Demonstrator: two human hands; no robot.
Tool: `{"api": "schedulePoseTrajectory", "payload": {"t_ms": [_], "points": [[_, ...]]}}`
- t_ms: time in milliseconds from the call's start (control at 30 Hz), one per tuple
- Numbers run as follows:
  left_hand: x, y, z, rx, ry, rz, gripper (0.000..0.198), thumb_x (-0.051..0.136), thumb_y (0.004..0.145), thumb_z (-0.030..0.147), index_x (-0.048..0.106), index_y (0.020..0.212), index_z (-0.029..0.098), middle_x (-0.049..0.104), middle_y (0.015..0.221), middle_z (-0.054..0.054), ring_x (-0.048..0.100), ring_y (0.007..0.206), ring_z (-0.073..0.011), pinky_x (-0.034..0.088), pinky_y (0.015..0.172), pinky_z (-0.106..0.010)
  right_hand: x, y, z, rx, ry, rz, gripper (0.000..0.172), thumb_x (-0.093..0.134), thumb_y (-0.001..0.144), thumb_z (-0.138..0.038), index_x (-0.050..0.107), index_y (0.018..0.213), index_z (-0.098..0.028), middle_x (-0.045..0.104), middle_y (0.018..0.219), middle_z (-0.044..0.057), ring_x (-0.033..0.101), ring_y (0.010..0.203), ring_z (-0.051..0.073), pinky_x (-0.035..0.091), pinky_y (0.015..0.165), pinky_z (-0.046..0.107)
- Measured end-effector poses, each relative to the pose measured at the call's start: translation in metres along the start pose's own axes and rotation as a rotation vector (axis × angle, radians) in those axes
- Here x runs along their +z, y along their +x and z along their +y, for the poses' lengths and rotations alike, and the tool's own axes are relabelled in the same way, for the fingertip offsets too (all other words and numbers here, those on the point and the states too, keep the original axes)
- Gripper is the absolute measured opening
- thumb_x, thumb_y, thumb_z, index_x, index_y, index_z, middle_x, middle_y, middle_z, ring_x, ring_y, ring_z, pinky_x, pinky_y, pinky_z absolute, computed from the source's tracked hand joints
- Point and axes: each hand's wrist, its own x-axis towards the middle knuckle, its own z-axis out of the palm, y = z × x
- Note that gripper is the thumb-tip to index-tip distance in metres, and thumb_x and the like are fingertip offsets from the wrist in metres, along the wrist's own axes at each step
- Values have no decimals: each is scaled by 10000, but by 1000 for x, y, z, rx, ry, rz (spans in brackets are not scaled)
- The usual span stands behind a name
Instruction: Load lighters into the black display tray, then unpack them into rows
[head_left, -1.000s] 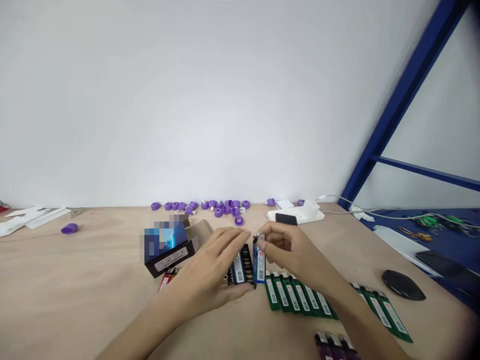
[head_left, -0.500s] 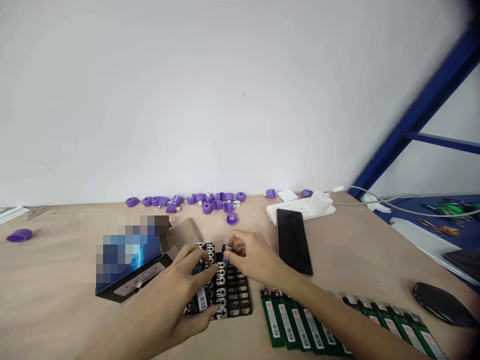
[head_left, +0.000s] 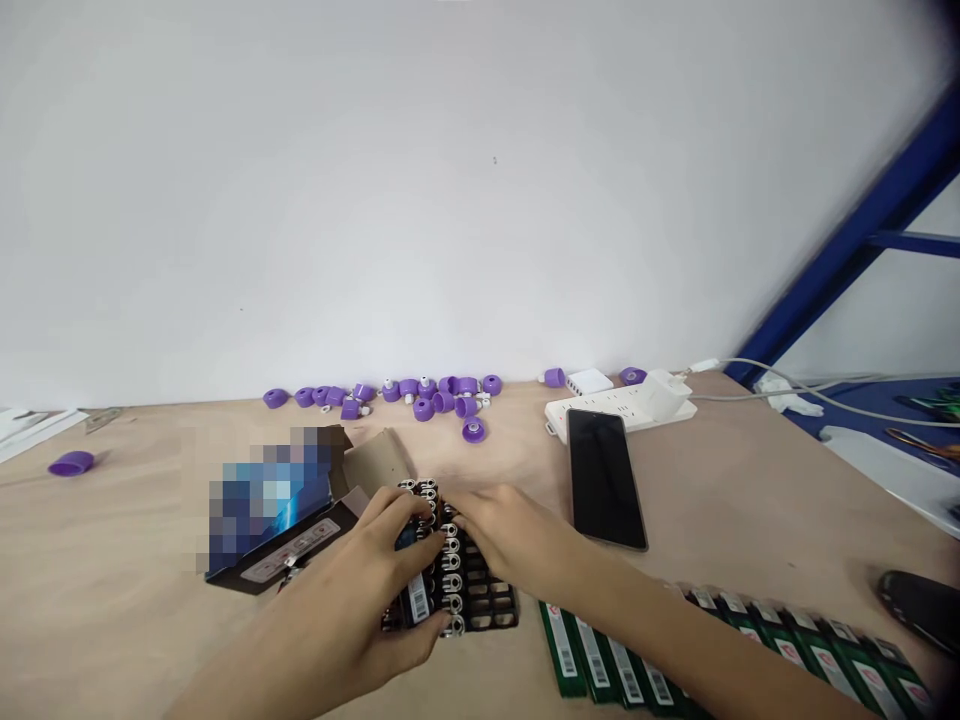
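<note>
A black slotted tray stands on the table in front of me, partly filled with dark lighters whose metal tops form rows. My left hand spans the filled rows, thumb at the near end and fingers at the far side, gripping the lighters. One of them shows a barcode label. At the far end of the rightmost row, my right hand has its fingers pressed together around the top of a lighter, mostly hidden beneath them. Open slots show at the tray's right side.
An opened box lies left of the tray. Green lighters line up at the right, partly under my right forearm. A phone leans by a white power strip. Purple caps lie along the wall; a black mouse sits far right.
My right hand has lowered the lighter it pinched into the tray's far end, its fingers now flatter over it. My left hand keeps its grip. The view has shifted slightly.
</note>
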Motion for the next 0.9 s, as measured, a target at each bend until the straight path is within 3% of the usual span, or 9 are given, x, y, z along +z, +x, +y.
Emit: {"api": "schedulePoseTrajectory", "payload": {"t_ms": [133, 233, 300, 367, 500, 567, 700, 800, 900], "points": [[-2, -9, 1, 87, 17, 199, 541, 657, 871, 238, 457, 1374, 243, 473, 1384, -146, 510, 1253, -349, 573, 954, -545, -3, -9, -9, -13, -32, -44, 585, 472, 820, 38, 552, 1359, -175, 722, 1078, 110, 691, 945, 248, 534, 817, 352], [-3, -18, 5, 88, -22, 284, 782, 701, 858, 241, 281, 1513, 313, 332, 1515, -147, 527, 1266, -333, 575, 968, -523, -14, -18, -23, -17, -29, 22, 471, 423, 929, -44, 540, 1368, -172, 666, 1252, 140, 621, 1159, 263, 480, 991, 422], [-4, -21, 8, 113, -63, 326, 820, 725, 855, 271, 261, 1526, 346, 222, 1583, -137, 525, 1278, -328, 564, 988, -521, -22, -26, -37, -7, 110, 121, 351, 400, 1017, -181, 573, 1321, -206, 662, 1281, 111, 608, 1188, 234, 461, 1026, 406], [-4, -21, 12, 160, -112, 375, 811, 735, 860, 306, 271, 1523, 355, 172, 1610, -125, 503, 1309, -323, 545, 1017, -513, -27, -32, -52, 15, 352, 204, 299, 436, 1036, -329, 598, 1268, -231, 701, 1212, 80, 656, 1100, 209, 502, 959, 368], [-1, -16, 16, 280, -182, 455, 751, 690, 904, 357, 267, 1523, 319, 218, 1593, -139, 416, 1399, -313, 485, 1089, -492, -26, -33, -71, 53, 636, 258, 328, 581, 952, -428, 618, 1195, -212, 751, 1069, 73, 709, 965, 216, 546, 836, 343], [4, -13, 14, 301, -183, 456, 739, 669, 920, 376, 247, 1525, 329, 220, 1597, -138, 376, 1431, -309, 443, 1123, -508, -24, -27, -70, 70, 589, 315, 256, 608, 919, -376, 656, 1099, -201, 764, 1005, 66, 725, 929, 219, 558, 797, 329], [11, -7, 0, 193, -106, 388, 952, 719, 847, 517, 134, 1559, 279, 160, 1629, -195, 265, 1478, -389, 411, 1114, -609, -26, -18, -56, 160, 400, 502, 82, 613, 865, -236, 683, 891, -201, 766, 823, 38, 735, 810, 206, 553, 728, 306], [12, -3, -8, 120, -33, 267, 722, 660, 898, 494, 349, 1471, 186, 384, 1536, -218, 385, 1416, -398, 422, 1087, -646, -29, -15, -42, 238, 280, 636, 65, 614, 833, -155, 662, 835, -199, 761, 811, 49, 727, 808, 210, 531, 746, 316], [11, 1, -7, 140, 2, 190, 438, 616, 933, 421, 568, 1278, 156, 571, 1378, -181, 506, 1319, -367, 462, 1069, -602, -27, -10, -31, 288, 204, 652, 86, 615, 821, -123, 640, 792, -200, 754, 749, 44, 720, 747, 208, 510, 692, 304]]}}
